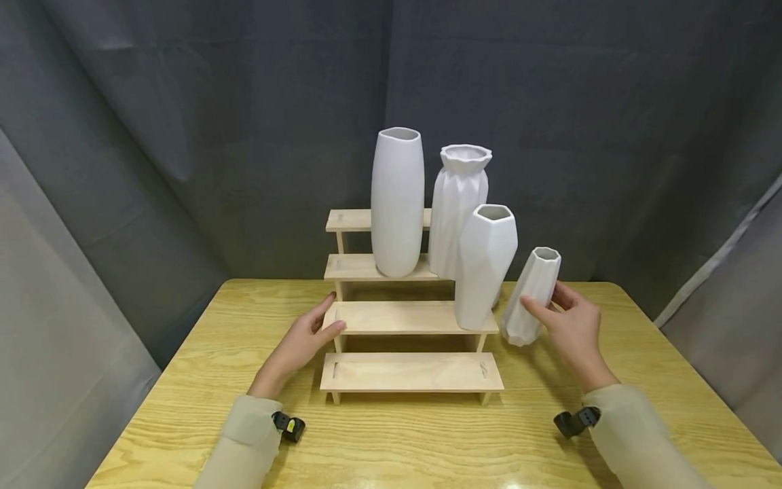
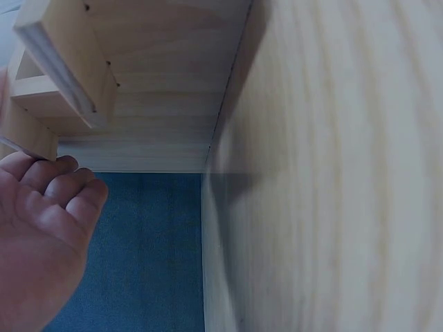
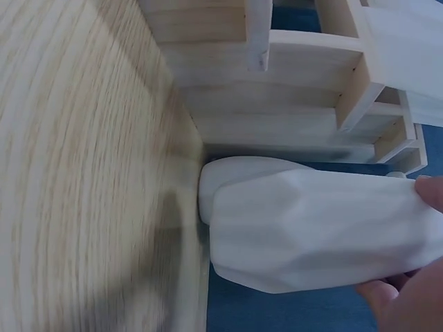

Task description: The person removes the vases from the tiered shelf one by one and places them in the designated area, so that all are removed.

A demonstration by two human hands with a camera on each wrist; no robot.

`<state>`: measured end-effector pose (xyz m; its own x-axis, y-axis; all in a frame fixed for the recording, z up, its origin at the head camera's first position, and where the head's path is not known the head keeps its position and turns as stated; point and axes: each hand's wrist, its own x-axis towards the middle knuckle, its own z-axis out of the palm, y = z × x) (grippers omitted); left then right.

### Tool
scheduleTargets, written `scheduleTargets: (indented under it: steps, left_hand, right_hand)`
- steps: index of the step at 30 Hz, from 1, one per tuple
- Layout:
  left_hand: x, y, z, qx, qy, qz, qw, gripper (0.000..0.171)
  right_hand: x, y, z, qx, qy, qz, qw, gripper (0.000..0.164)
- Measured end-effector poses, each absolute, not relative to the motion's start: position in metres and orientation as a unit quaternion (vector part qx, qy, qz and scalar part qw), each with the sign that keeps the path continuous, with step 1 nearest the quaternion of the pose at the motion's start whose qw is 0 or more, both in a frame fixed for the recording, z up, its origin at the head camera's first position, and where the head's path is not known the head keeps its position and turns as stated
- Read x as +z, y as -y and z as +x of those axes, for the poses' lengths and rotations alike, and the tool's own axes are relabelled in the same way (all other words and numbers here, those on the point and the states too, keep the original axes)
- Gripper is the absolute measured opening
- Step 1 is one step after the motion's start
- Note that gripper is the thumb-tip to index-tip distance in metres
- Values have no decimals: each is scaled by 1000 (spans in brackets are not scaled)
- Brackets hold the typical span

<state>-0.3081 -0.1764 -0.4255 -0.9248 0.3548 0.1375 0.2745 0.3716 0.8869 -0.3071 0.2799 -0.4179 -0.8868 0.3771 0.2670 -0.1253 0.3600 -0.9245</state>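
Observation:
My left hand [image 1: 301,345] holds the left end of a stepped wooden display stand [image 1: 391,316], its thumb on a middle step and its fingers around the side. In the left wrist view its fingers curl against the stand's frame [image 2: 59,59]. Right of the stand, my right hand [image 1: 573,327] grips a small white fluted vase [image 1: 533,299] between thumb and fingers, its top leaning right. The right wrist view shows this vase [image 3: 311,232] close to the tabletop, overlapping another white rounded object [image 3: 239,169] that is mostly hidden.
A tall smooth vase [image 1: 397,204] and a pleated vase [image 1: 459,210] with a ruffled neck stand on the second step from the top. A faceted vase [image 1: 485,272] stands at the right of the step below. Dark curtains [image 1: 275,136] hang behind the wooden table [image 1: 415,441].

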Motion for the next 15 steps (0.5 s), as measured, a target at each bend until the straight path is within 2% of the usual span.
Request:
scheduleTargets:
  steps: [15]
  left_hand:
    - [-428,176,-310,530,-826,189,34,72]
  right_hand:
    - [-425,-285,-328,535,807,-103,228,74]
